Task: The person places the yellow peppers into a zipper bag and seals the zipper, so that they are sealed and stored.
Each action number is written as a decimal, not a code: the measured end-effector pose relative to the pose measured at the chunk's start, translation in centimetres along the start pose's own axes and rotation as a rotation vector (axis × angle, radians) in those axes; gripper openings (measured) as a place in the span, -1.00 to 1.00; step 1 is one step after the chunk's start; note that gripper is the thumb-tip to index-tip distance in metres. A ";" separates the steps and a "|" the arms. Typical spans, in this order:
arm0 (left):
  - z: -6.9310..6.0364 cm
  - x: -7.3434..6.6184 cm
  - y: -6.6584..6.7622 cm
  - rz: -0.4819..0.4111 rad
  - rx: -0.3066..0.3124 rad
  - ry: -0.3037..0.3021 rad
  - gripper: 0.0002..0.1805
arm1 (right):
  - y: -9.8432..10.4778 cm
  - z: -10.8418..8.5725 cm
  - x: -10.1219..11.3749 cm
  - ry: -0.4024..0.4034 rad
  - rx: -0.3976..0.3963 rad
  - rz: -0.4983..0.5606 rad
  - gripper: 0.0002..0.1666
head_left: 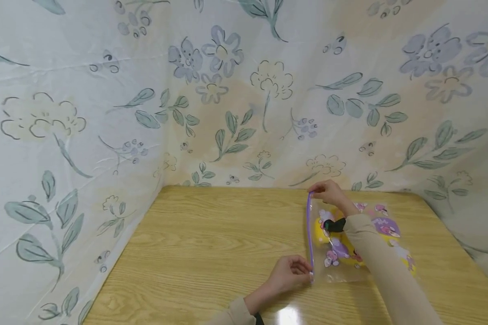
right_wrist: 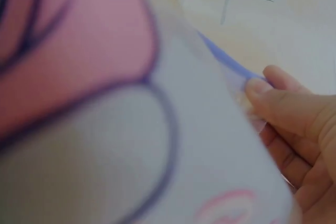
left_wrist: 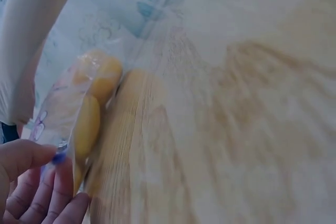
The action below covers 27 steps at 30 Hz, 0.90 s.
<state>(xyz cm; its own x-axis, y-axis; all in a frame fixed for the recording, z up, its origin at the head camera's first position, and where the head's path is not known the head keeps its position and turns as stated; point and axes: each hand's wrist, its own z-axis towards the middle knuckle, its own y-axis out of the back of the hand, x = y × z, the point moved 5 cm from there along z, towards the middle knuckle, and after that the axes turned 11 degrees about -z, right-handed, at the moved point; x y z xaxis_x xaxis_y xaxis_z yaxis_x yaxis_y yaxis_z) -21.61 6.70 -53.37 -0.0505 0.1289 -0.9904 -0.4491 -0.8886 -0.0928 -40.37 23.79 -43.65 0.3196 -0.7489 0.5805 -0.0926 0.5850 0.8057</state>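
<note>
A clear zip bag (head_left: 329, 273) printed with pink and purple cartoon figures lies on the right part of the table, its purple zip edge facing left. Several yellow rounded things (left_wrist: 88, 124) show through the plastic; their kind is hard to tell. My left hand (head_left: 288, 273) pinches the near end of the zip edge, thumb against fingers. At the far end, my right hand (head_left: 329, 192) pinches the purple strip (right_wrist: 231, 61) between thumb and forefinger. The right forearm crosses over the bag and hides part of it.
The wood-grained table (head_left: 203, 234) extends to the left of the bag. A flower-printed cloth (head_left: 235, 104) hangs behind the table and along its sides. Light glares off the table's near edge.
</note>
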 end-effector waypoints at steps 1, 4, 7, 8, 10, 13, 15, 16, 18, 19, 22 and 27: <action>-0.1 0.0 0.0 -0.001 0.001 0.011 -0.79 | -0.2 0.0 0.0 0.001 0.012 0.008 -0.80; -0.2 -0.1 0.2 0.009 0.002 0.034 -0.77 | -0.6 -0.1 0.1 0.015 0.042 0.031 -0.80; -0.3 -0.4 0.4 0.040 0.018 0.034 -0.73 | -0.8 -0.1 0.3 0.044 0.060 0.039 -0.79; -0.3 -0.4 0.4 0.056 0.028 0.029 -0.73 | -0.8 -0.1 0.3 0.052 0.061 0.038 -0.80; -0.2 -0.6 0.4 0.072 0.044 0.022 -0.71 | -0.7 0.0 0.5 0.073 0.061 0.029 -0.80; 0.0 -0.8 0.5 0.105 0.066 0.015 -0.69 | -0.5 0.1 0.9 0.108 0.055 0.018 -0.80; 0.1 -0.8 0.6 0.117 0.072 0.021 -0.69 | -0.3 0.0 1.2 0.141 0.056 0.009 -0.78; 0.1 -0.8 0.7 0.126 0.076 0.024 -0.69 | -0.2 0.0 1.4 0.156 0.057 0.005 -0.78; 0.2 -0.8 0.7 0.135 0.081 0.029 -0.70 | -0.2 -0.2 1.6 0.183 0.066 -0.001 -0.76; 0.2 -0.9 0.8 0.135 0.084 0.031 -0.70 | -0.2 -0.2 1.7 0.192 0.076 -0.006 -0.74; 0.2 -0.9 0.9 0.126 0.091 0.038 -0.71 | -0.3 -0.5 1.9 0.207 0.117 -0.007 -0.71; 0.3 -1.2 1.2 0.143 0.098 0.045 -0.72 | -0.5 -0.9 2.0 0.213 0.156 0.002 -0.68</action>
<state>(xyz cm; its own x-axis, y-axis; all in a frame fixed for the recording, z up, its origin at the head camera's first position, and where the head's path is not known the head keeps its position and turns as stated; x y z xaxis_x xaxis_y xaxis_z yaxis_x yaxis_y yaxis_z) -22.40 5.62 -52.25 -0.0814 -0.0175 -0.9965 -0.5255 -0.8488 0.0578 -38.87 22.26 -42.96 0.5095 -0.6558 0.5571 -0.2320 0.5187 0.8228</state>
